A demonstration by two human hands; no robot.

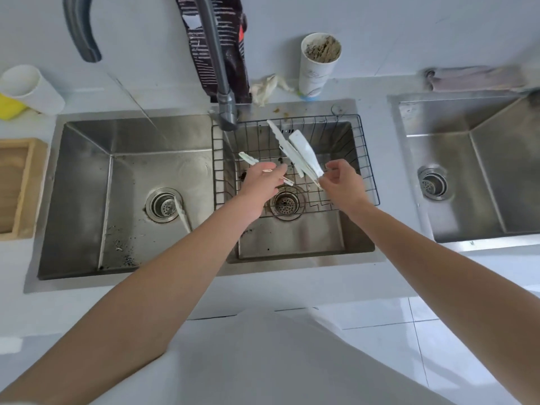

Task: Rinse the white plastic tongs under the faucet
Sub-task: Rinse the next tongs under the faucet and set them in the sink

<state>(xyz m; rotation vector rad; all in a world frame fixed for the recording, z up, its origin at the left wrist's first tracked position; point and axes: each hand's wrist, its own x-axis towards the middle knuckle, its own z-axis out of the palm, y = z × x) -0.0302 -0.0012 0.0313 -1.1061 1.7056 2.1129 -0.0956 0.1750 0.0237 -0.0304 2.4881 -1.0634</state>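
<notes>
My right hand (pixel 340 182) grips the white plastic tongs (pixel 298 152) by their hinged end; the two flat arms point up and left over the wire basket (pixel 366 159). My left hand (pixel 263 182) is closed on a second thin white utensil (pixel 248 159) whose tip sticks out to the upper left. Both hands hover over the middle sink basin (pixel 292 244), just right of the grey faucet (pixel 226 112). A thin stream of water falls from the curved spout at the upper left (pixel 83 39) into the left basin (pixel 128 185), not onto the tongs.
A white utensil (pixel 182 213) lies by the left basin's drain. A third sink (pixel 482 171) is at right. Along the back stand a paper cup with residue (pixel 320 62), a crumpled tissue (pixel 267 87), a dark package (pixel 219 48) and white cups (pixel 32 89); a wooden box (pixel 17 188) at left.
</notes>
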